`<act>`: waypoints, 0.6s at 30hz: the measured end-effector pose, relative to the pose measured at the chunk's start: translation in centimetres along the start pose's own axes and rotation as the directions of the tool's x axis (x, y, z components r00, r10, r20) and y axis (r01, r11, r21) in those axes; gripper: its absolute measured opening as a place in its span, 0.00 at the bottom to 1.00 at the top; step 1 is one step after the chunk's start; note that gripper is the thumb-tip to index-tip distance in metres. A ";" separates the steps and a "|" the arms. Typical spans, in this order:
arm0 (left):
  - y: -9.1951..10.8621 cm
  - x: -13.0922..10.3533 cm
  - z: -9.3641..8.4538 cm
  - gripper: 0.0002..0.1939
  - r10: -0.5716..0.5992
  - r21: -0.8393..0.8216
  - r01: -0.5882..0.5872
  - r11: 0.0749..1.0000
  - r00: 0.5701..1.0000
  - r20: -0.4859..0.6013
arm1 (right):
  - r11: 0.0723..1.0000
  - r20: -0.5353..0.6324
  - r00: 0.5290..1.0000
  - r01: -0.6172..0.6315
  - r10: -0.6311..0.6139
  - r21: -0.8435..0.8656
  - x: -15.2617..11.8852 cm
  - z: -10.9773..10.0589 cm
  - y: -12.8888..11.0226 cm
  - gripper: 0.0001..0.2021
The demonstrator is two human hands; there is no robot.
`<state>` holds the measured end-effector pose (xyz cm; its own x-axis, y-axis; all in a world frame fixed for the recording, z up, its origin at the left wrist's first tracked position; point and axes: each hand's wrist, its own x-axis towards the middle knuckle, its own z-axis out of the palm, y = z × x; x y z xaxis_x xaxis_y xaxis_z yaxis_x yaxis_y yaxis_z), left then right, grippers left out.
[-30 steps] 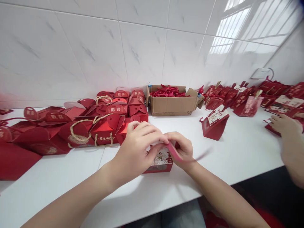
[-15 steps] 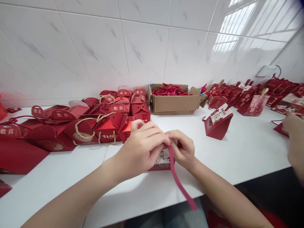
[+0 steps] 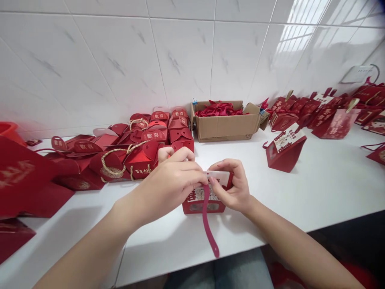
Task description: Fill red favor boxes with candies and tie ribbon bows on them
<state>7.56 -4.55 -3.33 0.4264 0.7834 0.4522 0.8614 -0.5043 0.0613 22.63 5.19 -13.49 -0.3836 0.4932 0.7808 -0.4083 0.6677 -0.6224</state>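
Left hand point(image 3: 173, 180) curled over the top of a small red gift box point(image 3: 204, 200), fingers bent and closed, thumb and forefinger pinching the upper end of a red ribbon point(image 3: 208, 222) at the box's top edge. Right hand point(image 3: 233, 186) cupped against the box's right side, fingers half-closed round its white top flap, thumb tip meeting the left hand's pinch. Box sitting between the two hands on the white counter point(image 3: 315, 188), close to the near edge, printed front face turned toward the camera.

Ribbon hanging from the pinch down across the box's front, long axis running near-vertical with a slight lean to the right, free end pointing toward the near edge of the counter and just past it (flat, narrow, matte strip with a rounded tip).

Box of stiff card, rectangular, red with a pale printed figure on the front.

Farther left, a heap of folded red boxes point(image 3: 144, 140) with twisted rope handles. Behind, against the glossy tiled wall, an open brown cardboard carton point(image 3: 225, 124) full of red ribbons. To the right, a tilted red gift bag point(image 3: 285, 150), and more red bags point(image 3: 325, 112) along the far right.
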 end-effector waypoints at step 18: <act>-0.9 0.0 0.4 0.08 -0.024 -0.232 0.047 0.972 0.995 0.102 | 0.996 0.043 0.997 -0.059 0.062 -0.067 0.6 -0.7 -0.5 0.14</act>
<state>6.94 -3.95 -3.70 0.4316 0.8282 0.3576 0.7929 -0.5373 0.2874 23.22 5.53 -12.65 -0.4439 0.5093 0.7373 -0.3288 0.6728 -0.6627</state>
